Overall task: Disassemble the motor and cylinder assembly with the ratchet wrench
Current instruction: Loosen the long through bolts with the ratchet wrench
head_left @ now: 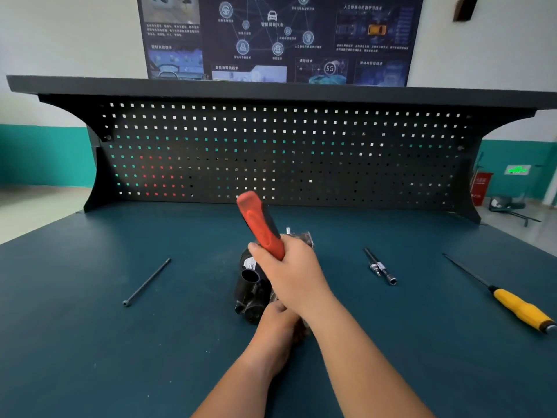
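The black motor and cylinder assembly (251, 285) lies in the middle of the blue bench top, with a metal end showing behind my hand. My right hand (291, 273) grips the red and black handle of the ratchet wrench (259, 224), which tilts up and away to the left above the assembly. The wrench head is hidden under my hands. My left hand (278, 324) holds the near end of the assembly with curled fingers, partly tucked beneath my right wrist.
A long black bolt (147, 282) lies to the left on the bench. Two socket extension bits (380, 267) lie to the right, and a yellow-handled screwdriver (512, 303) farther right. A black pegboard (283, 152) stands at the back of the bench.
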A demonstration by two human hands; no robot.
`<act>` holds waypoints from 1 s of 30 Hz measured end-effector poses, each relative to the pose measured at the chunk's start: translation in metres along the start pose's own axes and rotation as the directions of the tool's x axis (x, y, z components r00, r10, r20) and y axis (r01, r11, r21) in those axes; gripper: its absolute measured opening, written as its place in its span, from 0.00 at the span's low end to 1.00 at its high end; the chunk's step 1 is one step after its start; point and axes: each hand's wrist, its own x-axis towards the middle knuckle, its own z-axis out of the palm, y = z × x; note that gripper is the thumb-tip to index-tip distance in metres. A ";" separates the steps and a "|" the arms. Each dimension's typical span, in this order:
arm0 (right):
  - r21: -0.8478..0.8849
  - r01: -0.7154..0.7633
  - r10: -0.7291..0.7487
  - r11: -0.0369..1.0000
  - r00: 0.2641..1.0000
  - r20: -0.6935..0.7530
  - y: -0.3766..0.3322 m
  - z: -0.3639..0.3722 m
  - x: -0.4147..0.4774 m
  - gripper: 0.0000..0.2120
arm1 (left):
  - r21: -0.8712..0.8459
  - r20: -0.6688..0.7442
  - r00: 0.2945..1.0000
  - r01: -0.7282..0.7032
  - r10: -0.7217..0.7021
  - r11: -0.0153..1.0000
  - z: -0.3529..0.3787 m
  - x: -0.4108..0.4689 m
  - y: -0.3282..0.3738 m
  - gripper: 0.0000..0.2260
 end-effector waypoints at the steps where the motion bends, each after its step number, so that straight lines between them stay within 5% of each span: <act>1: 0.010 -0.002 0.002 1.000 1.000 -0.005 0.000 0.000 -0.001 0.20 | 0.018 -0.018 1.000 -0.020 0.021 1.000 -0.001 0.000 0.000 0.06; 7: 0.323 -0.054 0.098 0.945 0.988 -0.121 0.008 -0.021 -0.006 0.20 | 0.037 -0.020 1.000 0.010 -0.009 0.999 0.003 0.000 -0.001 0.18; 10: 0.664 -0.006 0.174 0.748 0.967 -0.188 0.018 -0.034 -0.016 0.18 | -0.003 0.030 1.000 0.006 -0.006 1.000 0.004 -0.001 0.001 0.13; 14: 0.852 0.126 0.308 0.508 0.897 -0.317 0.031 -0.044 -0.026 0.19 | -0.022 0.049 0.999 0.017 -0.016 1.000 0.004 -0.003 0.002 0.12; 20: 0.960 0.281 0.764 0.011 0.617 -0.189 0.069 -0.052 -0.043 0.17 | -0.043 0.070 0.997 0.032 -0.029 0.999 0.006 -0.003 0.000 0.10; 22: 0.943 0.325 0.818 -0.071 0.560 -0.131 0.079 -0.045 -0.048 0.17 | -0.058 0.077 0.997 0.030 -0.026 0.998 0.006 -0.003 0.000 0.10; 25: 0.945 0.328 0.818 -0.005 0.545 -0.185 0.077 -0.044 -0.045 0.16 | -0.065 0.083 0.996 0.038 -0.032 0.997 0.005 -0.002 0.000 0.10; 30: 0.921 0.201 0.665 0.335 0.642 -0.382 0.051 -0.054 -0.026 0.15 | -0.064 0.107 0.992 0.075 -0.068 0.995 0.004 -0.001 -0.001 0.10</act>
